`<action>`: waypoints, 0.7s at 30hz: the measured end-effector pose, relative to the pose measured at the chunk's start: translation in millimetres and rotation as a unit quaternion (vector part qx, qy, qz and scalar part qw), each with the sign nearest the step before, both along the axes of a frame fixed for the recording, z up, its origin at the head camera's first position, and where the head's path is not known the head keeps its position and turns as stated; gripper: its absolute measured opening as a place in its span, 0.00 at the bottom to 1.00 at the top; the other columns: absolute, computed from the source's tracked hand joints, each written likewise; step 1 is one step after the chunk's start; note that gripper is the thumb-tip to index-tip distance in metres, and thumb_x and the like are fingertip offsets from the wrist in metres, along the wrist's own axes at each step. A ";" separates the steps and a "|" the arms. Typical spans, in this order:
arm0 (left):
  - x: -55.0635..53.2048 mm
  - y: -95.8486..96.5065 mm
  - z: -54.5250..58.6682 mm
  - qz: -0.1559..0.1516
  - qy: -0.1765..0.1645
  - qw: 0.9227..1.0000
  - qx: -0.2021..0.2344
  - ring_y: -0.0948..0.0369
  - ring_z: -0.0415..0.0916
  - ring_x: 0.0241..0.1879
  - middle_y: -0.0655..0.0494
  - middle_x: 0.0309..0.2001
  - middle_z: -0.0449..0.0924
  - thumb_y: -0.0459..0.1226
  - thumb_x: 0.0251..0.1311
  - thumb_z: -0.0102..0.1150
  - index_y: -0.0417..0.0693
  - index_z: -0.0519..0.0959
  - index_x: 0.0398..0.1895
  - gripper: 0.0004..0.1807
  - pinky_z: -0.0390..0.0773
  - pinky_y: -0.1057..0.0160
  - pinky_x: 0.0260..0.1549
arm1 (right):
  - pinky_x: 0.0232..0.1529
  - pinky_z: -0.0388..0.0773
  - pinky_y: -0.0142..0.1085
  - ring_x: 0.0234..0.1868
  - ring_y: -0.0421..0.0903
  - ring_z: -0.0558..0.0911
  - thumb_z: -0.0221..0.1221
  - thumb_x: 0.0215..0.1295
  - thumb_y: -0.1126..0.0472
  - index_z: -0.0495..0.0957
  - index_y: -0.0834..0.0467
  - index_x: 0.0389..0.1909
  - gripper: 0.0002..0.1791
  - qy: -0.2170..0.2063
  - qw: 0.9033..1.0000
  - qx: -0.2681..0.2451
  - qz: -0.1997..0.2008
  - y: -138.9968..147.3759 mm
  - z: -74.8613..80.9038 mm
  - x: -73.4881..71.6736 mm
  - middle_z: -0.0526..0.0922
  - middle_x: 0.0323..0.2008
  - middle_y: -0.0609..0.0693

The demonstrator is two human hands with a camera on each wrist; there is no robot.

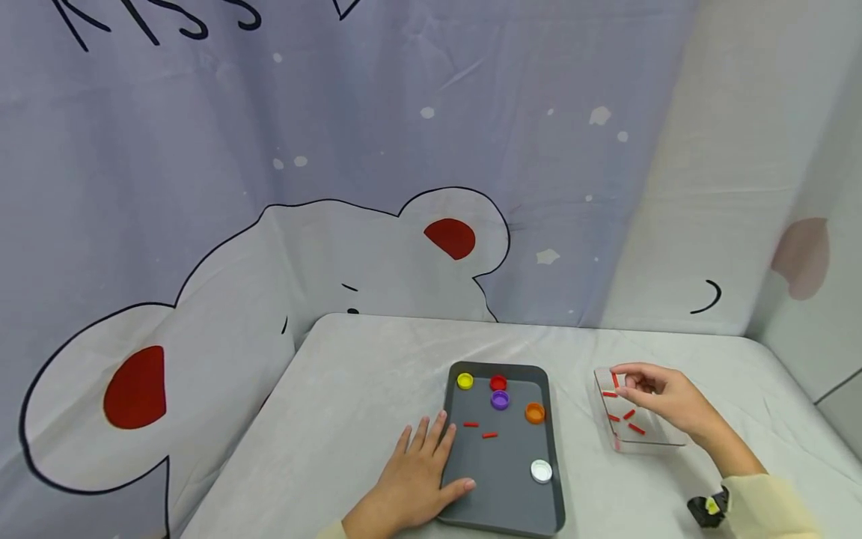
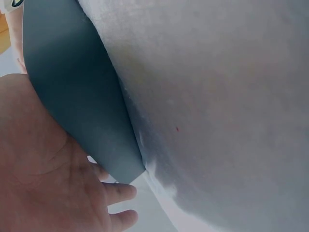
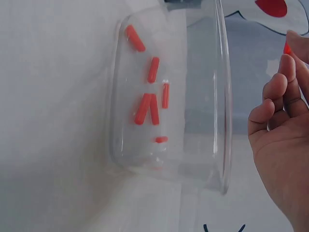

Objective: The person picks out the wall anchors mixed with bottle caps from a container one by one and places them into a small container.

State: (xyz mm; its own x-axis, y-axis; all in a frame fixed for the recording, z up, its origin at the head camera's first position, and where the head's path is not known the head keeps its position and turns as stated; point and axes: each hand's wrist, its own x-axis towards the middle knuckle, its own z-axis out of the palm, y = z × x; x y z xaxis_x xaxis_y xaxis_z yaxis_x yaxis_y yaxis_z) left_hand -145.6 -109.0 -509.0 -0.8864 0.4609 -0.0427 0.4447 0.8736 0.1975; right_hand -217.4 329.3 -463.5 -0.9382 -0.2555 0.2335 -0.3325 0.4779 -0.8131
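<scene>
My right hand (image 1: 663,393) is above a clear plastic box (image 1: 652,442), pinching a small red stick (image 3: 287,49) between thumb and fingertip. Several more red sticks (image 3: 152,70) lie scattered on the box's floor. On the left, my left hand (image 1: 412,479) rests with spread, straight fingers over the left edge of a dark grey tray (image 1: 498,486). In the left wrist view its palm (image 2: 43,159) shows beside the tray's underside (image 2: 82,92). Two red sticks, one on the left (image 1: 471,424) and one lower (image 1: 489,435), lie apart in the tray.
Round caps sit in the tray: yellow (image 1: 465,381), red (image 1: 498,382), purple (image 1: 500,400), orange (image 1: 535,413) and white (image 1: 541,471). A white cloth (image 1: 364,374) covers the table. A printed curtain (image 1: 377,112) hangs behind it.
</scene>
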 end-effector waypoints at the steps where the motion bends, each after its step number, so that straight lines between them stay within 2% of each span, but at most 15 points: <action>1: -0.4 -0.1 -0.7 0.001 0.001 1.000 -0.001 0.42 0.47 0.79 0.48 0.82 0.46 0.72 0.67 0.38 0.47 0.57 0.80 0.50 0.50 0.35 0.72 | 0.30 0.74 0.33 0.30 0.40 0.77 0.66 0.68 0.61 0.79 0.66 0.57 0.20 -0.003 1.000 -0.002 -0.007 2.9 -0.3 0.0 0.77 0.31 0.45; 8: -2.7 -0.6 -4.1 0.001 0.003 1.000 -0.001 0.42 0.46 0.79 0.48 0.81 0.46 0.72 0.67 0.39 0.47 0.57 0.80 0.50 0.49 0.35 0.72 | 0.31 0.72 0.32 0.31 0.40 0.77 0.65 0.69 0.58 0.77 0.67 0.59 0.23 -0.009 0.998 0.005 -0.054 18.4 -2.1 -2.1 0.78 0.32 0.43; 21: 1.0 0.5 3.6 0.001 0.006 1.000 0.002 0.42 0.49 0.78 0.47 0.81 0.48 0.72 0.67 0.38 0.47 0.58 0.80 0.50 0.52 0.36 0.71 | 0.34 0.75 0.32 0.35 0.41 0.79 0.63 0.71 0.55 0.74 0.68 0.64 0.27 -0.023 0.998 0.011 -0.065 26.5 -4.1 -5.2 0.78 0.35 0.42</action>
